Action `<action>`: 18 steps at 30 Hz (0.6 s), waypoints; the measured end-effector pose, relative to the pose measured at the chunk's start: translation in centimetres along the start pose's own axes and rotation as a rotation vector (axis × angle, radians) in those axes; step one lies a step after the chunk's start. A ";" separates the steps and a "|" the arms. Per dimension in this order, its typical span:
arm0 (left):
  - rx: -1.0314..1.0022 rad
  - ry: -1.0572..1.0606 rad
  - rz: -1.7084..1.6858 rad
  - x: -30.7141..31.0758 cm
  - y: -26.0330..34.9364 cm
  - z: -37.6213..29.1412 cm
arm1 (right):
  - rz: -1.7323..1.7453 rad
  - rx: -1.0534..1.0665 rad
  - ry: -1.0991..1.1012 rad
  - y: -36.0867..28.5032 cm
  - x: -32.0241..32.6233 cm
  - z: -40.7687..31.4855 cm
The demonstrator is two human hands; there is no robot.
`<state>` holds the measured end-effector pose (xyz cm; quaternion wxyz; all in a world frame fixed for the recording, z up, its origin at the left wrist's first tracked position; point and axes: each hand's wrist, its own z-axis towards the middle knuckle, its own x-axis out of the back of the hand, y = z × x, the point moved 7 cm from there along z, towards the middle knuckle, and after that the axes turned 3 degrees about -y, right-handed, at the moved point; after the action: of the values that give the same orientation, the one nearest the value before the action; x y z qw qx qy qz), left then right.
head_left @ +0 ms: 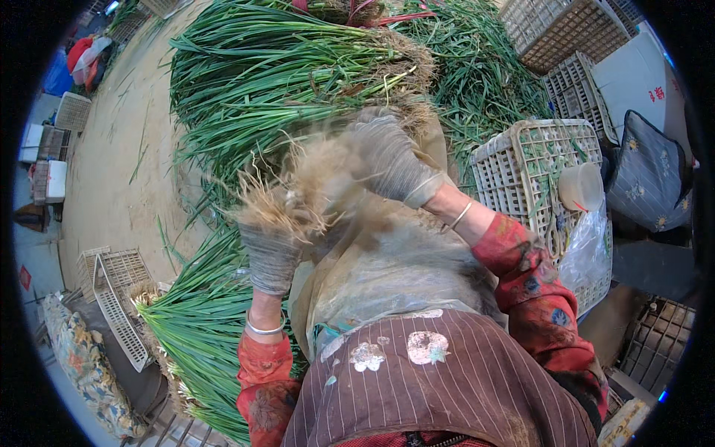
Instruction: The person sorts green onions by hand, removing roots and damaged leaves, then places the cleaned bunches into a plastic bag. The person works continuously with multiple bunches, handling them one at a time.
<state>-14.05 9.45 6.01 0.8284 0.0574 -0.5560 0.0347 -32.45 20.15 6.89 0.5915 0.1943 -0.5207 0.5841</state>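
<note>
My left hand point(271, 254), in a grey knitted glove, is closed around a bunch of long green leafy plants by their base. The bunch's tan roots point(290, 207) stick up above the glove and are partly blurred. My gloved right hand point(385, 153) is blurred at the right side of these roots; whether its fingers hold any of them cannot be told. Beyond both hands lies a large pile of green leafy plants point(268, 72) with roots pointing right. Another pile of the plants point(206, 335) lies left of my left forearm, its roots towards the left.
A white plastic crate point(503, 173) at the right carries a translucent cup point(581, 187), scissors and a plastic bag point(584, 251). Loose green leaves point(480, 72) are heaped behind it. More crates point(120, 302) stand at the left. A plastic sheet point(391, 262) covers my lap.
</note>
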 end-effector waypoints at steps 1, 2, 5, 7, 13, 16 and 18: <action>-0.015 0.043 -0.080 0.6 0.5 -0.8 | 0.093 -0.046 -0.100 0.1 -1.7 0.0; -0.029 0.087 -0.160 1.2 1.3 -1.5 | 0.023 -0.037 -0.031 0.3 -1.5 0.1; 0.142 -0.020 -0.531 -0.3 1.1 -2.7 | -0.144 -0.142 0.084 3.3 -0.5 1.5; 0.170 -0.003 -0.442 0.5 1.6 -1.9 | 0.086 -0.428 0.170 11.3 0.6 -0.3; 0.199 -0.025 -0.392 2.1 1.7 -0.2 | 1.008 -0.797 0.309 14.0 1.9 -5.5; 0.139 -0.038 -0.288 1.7 2.1 0.2 | 1.211 -0.700 -0.285 4.3 -0.4 -4.4; 0.148 0.022 -0.351 1.6 2.4 0.2 | 0.948 -0.420 -0.249 1.1 -1.3 -3.5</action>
<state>-13.93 11.82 7.73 0.8213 0.2142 -0.5243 -0.0689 -31.81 22.71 4.04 0.2225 -0.1170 -0.7235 0.6429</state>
